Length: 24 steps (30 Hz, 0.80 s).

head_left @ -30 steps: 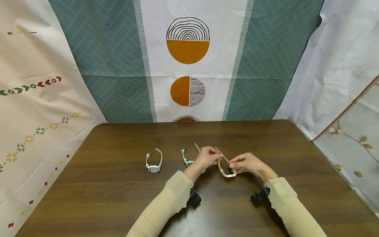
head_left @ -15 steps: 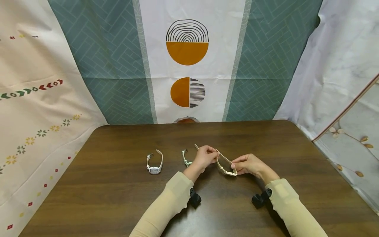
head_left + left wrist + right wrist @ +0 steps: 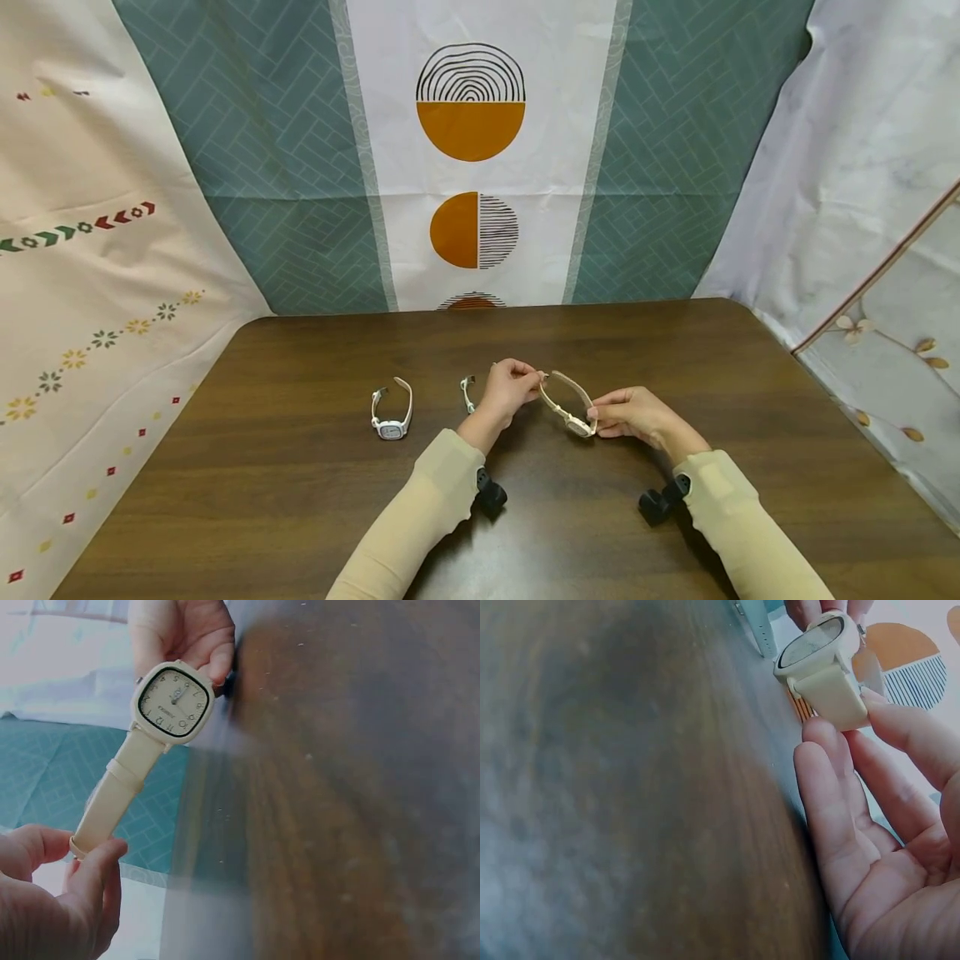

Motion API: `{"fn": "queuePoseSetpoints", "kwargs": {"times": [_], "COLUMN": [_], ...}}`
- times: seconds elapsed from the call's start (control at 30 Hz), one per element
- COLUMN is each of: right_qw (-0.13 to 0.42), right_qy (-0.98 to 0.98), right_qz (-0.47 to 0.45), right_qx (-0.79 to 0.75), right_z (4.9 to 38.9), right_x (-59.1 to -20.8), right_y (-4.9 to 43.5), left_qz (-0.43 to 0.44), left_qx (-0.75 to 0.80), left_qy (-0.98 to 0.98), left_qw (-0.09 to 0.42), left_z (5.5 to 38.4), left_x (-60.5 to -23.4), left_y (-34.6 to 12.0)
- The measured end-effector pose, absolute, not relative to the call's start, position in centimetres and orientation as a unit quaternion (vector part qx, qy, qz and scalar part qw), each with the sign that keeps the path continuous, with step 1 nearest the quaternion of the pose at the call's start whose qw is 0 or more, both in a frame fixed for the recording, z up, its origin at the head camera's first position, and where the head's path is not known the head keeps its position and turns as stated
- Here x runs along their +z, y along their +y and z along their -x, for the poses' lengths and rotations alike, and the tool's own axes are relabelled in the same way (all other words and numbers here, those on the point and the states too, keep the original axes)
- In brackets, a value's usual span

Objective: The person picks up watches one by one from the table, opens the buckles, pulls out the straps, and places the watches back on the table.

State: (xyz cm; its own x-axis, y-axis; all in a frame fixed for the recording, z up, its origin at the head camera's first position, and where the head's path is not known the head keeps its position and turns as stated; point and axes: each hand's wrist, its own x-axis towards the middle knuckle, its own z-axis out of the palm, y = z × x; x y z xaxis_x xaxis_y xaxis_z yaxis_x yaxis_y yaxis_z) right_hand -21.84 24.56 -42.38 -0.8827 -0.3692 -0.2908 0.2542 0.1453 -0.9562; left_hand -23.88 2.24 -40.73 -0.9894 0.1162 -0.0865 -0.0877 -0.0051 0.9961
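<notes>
Both hands hold a cream wristwatch with its strap unfastened, lifted off the table. My left hand pinches the buckle end of the strap, shown in the left wrist view with the strap running up to the squarish dial. At the case end, my right hand pinches the other strap half close to the case. That half's free tip arcs back toward the left hand in the head view. A pale green watch lies just left of my left hand, which hides much of it.
A white watch lies further left on the brown wooden table, dial toward me. Patterned cloths hang behind the table and at both sides. Each wrist wears a black camera mount, such as the right mount.
The left hand has moved slightly up and away, raising the buckle end. The watch has turned so its dial now shows in the head view. More of the green watch is covered.
</notes>
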Motion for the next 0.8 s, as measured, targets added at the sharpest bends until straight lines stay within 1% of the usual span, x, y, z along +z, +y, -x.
{"fn": "queuePoseSetpoints", "kwargs": {"times": [0.23, 0.47, 0.8], "right_qw": [0.227, 0.192, 0.178], "right_qy": [0.712, 0.712, 0.721], "right_qz": [0.025, 0.002, -0.019], "right_qx": [-0.664, -0.675, -0.669], "right_z": [22.2, 22.4, 22.8], "right_x": [-42.0, -41.8, -41.8], "right_y": [23.9, 24.0, 24.2], "left_qz": [-0.003, 0.007, 0.015], "left_qx": [0.705, 0.691, 0.684], "left_qy": [0.703, 0.712, 0.722], "left_qw": [0.099, 0.124, 0.105], "left_z": [24.4, 24.8, 25.1], "left_x": [-39.9, -39.4, -39.9], "left_y": [1.9, 1.9, 3.1]}}
